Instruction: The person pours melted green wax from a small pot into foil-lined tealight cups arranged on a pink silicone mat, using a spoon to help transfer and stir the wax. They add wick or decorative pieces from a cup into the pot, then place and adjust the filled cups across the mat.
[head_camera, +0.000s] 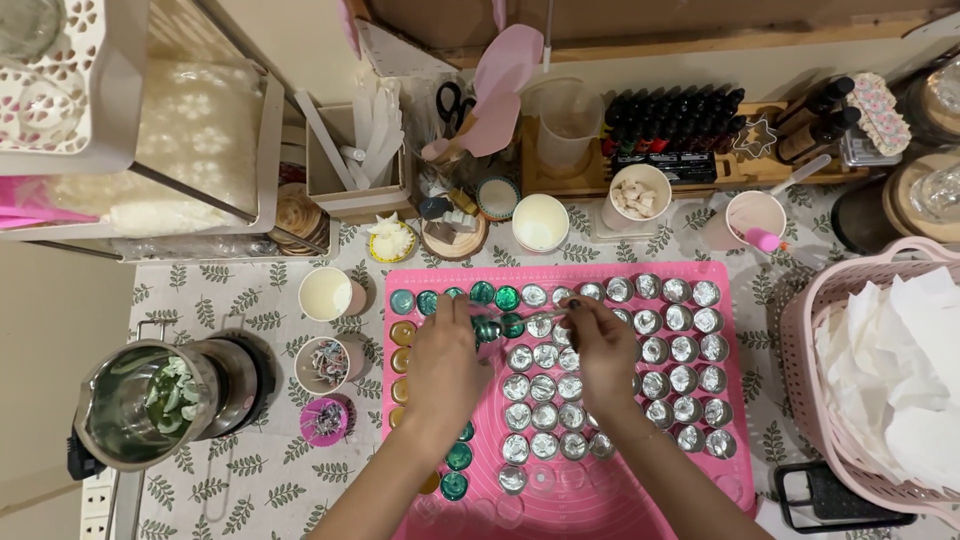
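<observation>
A pink silicone mat (735, 285) lies in front of me, covered with rows of small round tins. Most tins (672, 350) are silver and empty; some at the left hold green (457, 457) or amber (402, 333) fill. My left hand (445, 365) holds a small green-filled tin (488, 329) tilted on its side above the mat. My right hand (605, 350) is beside it, fingertips pinched on something thin at the tin's mouth; I cannot make out what.
A steel pot (140, 405) with green leaves stands at the left on a burner. Small cups (325, 293), a pink bowl (325, 420), bottles (670, 115) and a measuring jug (565, 120) line the back. A pink basket (800, 340) with white paper is at the right, a phone (835, 495) below it.
</observation>
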